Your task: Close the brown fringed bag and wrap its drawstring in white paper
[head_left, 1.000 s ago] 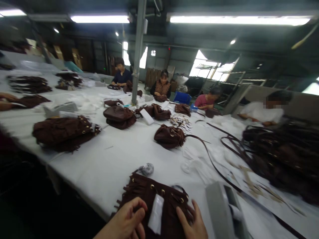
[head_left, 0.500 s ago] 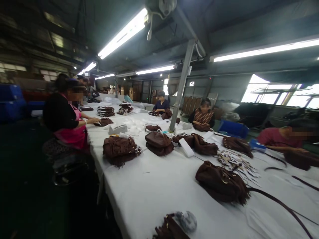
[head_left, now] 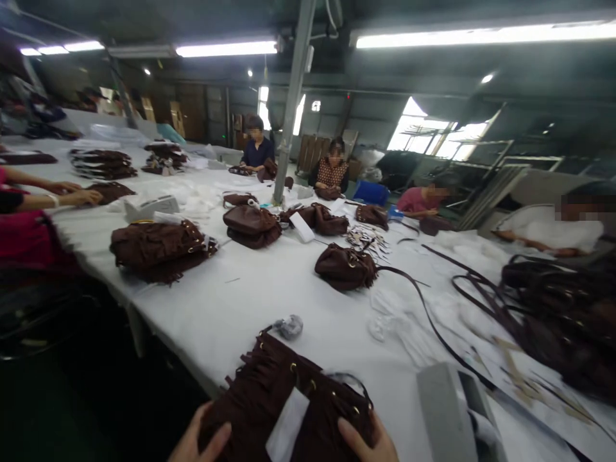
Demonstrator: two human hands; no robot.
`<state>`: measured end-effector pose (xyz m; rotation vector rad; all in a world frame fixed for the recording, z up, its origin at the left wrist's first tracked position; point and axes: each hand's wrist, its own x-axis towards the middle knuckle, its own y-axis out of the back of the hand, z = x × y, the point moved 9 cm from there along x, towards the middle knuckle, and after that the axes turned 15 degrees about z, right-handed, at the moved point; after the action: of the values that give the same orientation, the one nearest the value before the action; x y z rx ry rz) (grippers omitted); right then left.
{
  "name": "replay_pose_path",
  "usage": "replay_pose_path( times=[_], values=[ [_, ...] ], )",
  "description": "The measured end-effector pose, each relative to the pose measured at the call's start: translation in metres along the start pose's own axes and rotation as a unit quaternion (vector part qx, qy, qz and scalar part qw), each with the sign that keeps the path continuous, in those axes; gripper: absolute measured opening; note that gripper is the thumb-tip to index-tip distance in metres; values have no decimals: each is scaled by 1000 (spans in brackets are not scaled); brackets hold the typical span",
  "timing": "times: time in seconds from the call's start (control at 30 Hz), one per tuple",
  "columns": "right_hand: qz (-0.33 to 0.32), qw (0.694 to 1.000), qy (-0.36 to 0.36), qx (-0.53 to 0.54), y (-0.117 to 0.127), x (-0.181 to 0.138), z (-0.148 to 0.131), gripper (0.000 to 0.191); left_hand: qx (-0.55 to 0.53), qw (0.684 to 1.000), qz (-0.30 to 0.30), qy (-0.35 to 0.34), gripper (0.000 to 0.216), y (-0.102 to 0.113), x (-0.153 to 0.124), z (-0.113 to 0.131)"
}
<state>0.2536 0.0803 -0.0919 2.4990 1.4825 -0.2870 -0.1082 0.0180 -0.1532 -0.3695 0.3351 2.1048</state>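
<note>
A dark brown fringed suede bag [head_left: 283, 394] with brass eyelets lies at the near edge of the white-covered table [head_left: 269, 301]. My left hand [head_left: 199, 439] grips its left side, thumb pressed onto the suede. My right hand [head_left: 368, 443] holds its right side, fingers curled over the top. A white paper tag [head_left: 287, 427] lies on the bag between my hands. A small crumpled grey wad [head_left: 289, 326] sits just beyond the bag.
A grey box-shaped device [head_left: 455, 410] stands to the right. Brown bags [head_left: 344, 266] [head_left: 161, 247] and long straps [head_left: 433, 321] are spread over the table; a heap of bags [head_left: 558, 308] lies far right. Several people sit along both sides. A steel post [head_left: 293, 102] rises mid-table.
The view swung up and left to the co-workers, then dropped back to the bag. My hands now sit lower on the bag's sides.
</note>
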Motion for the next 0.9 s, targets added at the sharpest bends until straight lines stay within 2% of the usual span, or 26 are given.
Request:
replay_pose_path(
  times=[0.07,0.13,0.2,0.33,0.4,0.47,0.6,0.67,0.8,0.9],
  values=[
    [-28,995,-69,73,-6,-3,-1,64,32,997,59,-39,85,20,25,20],
    [-57,985,-120,112,-14,-7,-4,62,49,992,77,-82,79,23,45,49],
    [-103,978,-143,111,-26,-11,-9,54,48,993,43,-96,76,5,58,77],
    [-156,973,-141,95,-42,-13,-16,44,58,993,-78,-73,77,-60,60,110],
    [-143,978,-130,80,-41,-10,-15,44,71,985,-140,-67,67,-89,54,118],
    [-124,985,-104,65,-37,-6,-15,44,75,977,-191,-54,55,-107,48,118],
    [-65,996,-43,31,-23,-1,-19,37,25,961,-274,-19,38,-122,35,110],
    [-23,999,-21,13,-16,1,-22,35,0,964,-264,-39,34,-120,34,112],
    [56,998,-1,0,1,6,-31,36,14,979,-179,-100,34,-109,38,127],
    [82,997,3,0,9,10,-35,37,23,975,-185,-122,31,-113,38,138]
  ],
)
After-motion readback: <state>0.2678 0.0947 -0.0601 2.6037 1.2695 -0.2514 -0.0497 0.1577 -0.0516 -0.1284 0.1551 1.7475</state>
